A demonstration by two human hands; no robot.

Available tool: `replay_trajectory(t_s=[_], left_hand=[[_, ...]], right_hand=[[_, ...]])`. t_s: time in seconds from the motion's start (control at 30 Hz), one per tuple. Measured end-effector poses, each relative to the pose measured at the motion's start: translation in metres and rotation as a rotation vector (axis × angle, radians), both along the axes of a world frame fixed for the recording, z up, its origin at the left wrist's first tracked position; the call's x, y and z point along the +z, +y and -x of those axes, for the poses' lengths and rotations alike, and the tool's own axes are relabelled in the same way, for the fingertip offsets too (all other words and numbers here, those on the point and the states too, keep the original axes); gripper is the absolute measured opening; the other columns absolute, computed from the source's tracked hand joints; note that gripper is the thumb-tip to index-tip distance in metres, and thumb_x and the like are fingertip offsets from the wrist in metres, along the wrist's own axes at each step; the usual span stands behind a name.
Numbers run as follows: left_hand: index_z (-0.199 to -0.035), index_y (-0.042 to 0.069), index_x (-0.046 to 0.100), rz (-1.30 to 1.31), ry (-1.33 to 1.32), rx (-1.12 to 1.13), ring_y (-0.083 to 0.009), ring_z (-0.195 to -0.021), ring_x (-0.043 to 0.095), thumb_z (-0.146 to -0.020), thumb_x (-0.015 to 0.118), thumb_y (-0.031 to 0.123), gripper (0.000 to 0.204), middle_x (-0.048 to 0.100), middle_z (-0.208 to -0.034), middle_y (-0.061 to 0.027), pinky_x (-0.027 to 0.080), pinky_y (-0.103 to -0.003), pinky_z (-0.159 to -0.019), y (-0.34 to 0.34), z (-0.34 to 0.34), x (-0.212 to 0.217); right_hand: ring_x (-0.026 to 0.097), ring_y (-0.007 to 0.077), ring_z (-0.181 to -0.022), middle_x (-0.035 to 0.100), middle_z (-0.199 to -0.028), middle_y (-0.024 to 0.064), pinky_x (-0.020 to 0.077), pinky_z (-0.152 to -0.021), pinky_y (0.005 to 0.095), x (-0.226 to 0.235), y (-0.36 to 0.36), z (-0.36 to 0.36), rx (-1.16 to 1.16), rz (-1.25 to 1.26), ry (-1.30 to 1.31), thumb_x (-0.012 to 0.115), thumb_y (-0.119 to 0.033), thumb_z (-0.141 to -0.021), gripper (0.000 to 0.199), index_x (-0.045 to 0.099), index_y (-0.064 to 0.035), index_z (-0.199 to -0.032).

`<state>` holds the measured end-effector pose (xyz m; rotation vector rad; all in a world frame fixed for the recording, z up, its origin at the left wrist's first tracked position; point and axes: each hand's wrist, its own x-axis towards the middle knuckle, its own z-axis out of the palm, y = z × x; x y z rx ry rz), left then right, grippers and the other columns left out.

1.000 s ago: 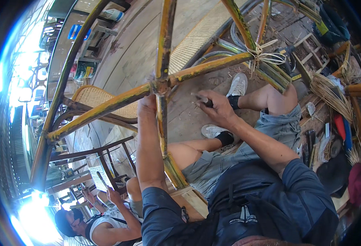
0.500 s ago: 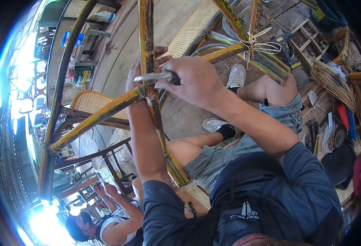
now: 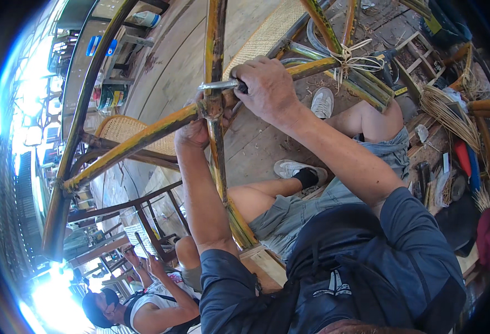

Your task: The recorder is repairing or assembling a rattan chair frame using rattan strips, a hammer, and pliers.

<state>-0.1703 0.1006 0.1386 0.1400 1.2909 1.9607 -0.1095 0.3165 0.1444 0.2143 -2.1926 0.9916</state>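
My right hand [image 3: 268,89] is closed around the dark handle of a tool with a narrow silver metal end [image 3: 218,85]; its exact kind does not show. The metal end lies across the upright pole of a bamboo frame [image 3: 215,42], just above a joint of crossing poles. My left hand [image 3: 193,132] grips the frame from behind and below that joint, its fingers partly hidden by the poles. A slanting yellow-brown pole [image 3: 133,146] runs from the joint down to the left. Another bamboo pole [image 3: 311,68] extends right to a binding of pale cane strips [image 3: 348,58].
Woven cane panels [image 3: 267,36] lie beyond the frame. At the right are a bundle of cane strips [image 3: 451,114], a power drill [image 3: 389,65] and a red-and-blue item [image 3: 467,161]. Another person [image 3: 158,312] sits at lower left, hands raised. My legs flank the floor.
The frame's joint has shifted slightly right. My right hand and the tool have moved up and right, and my left hand now shows lower, beside the joint.
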Motion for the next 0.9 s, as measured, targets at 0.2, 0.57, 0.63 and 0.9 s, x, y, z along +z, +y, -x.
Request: replay_trajectory(t_s=[0.2,0.57,0.63,0.9], left_hand=[[-0.108,-0.001,0.054,0.035,0.086,-0.098,-0.0223,-0.075,0.058,-0.075,0.068,0.04,0.055,0.059,-0.096,-0.0144,0.052,-0.032,-0.056,0.0,0.012,-0.002],[-0.101,-0.001,0.057,0.216,-0.162,-0.043,-0.0199,-0.073,0.062,-0.075,0.07,0.016,0.033,0.062,-0.082,-0.012,0.051,-0.033,-0.058,0.008,-0.034,-0.002],[-0.097,-0.001,0.06,0.12,-0.231,-0.119,-0.0184,-0.077,0.062,-0.075,0.071,0.017,0.031,0.063,-0.082,-0.012,0.051,-0.031,-0.06,0.012,-0.034,-0.006],[-0.096,0.001,0.061,0.375,-0.018,0.108,-0.0166,-0.071,0.059,-0.084,0.057,0.025,0.027,0.062,-0.087,-0.0074,0.049,-0.028,-0.066,0.019,-0.051,-0.006]], right_hand=[[0.061,0.027,-0.073,0.061,-0.076,0.0076,0.048,-0.065,0.0395,0.009,0.005,0.01,0.049,-0.012,-0.253,0.068,-0.019,-0.07,0.016,0.063,-0.0099,-0.083],[0.059,0.0297,-0.069,0.059,-0.075,0.0102,0.048,-0.063,0.0362,-0.006,-0.007,-0.045,0.222,0.37,-0.091,0.066,-0.02,-0.076,0.018,0.061,-0.0075,-0.089],[0.057,0.0236,-0.064,0.059,-0.078,0.01,0.0458,-0.06,0.0307,-0.021,-0.019,-0.05,0.462,0.415,-0.199,0.07,-0.015,-0.076,0.027,0.062,-0.0096,-0.102],[0.056,0.0143,-0.068,0.06,-0.078,0.0061,0.0455,-0.064,0.03,-0.024,-0.035,-0.057,0.549,0.616,-0.357,0.068,-0.017,-0.079,0.03,0.06,-0.0022,-0.105]])
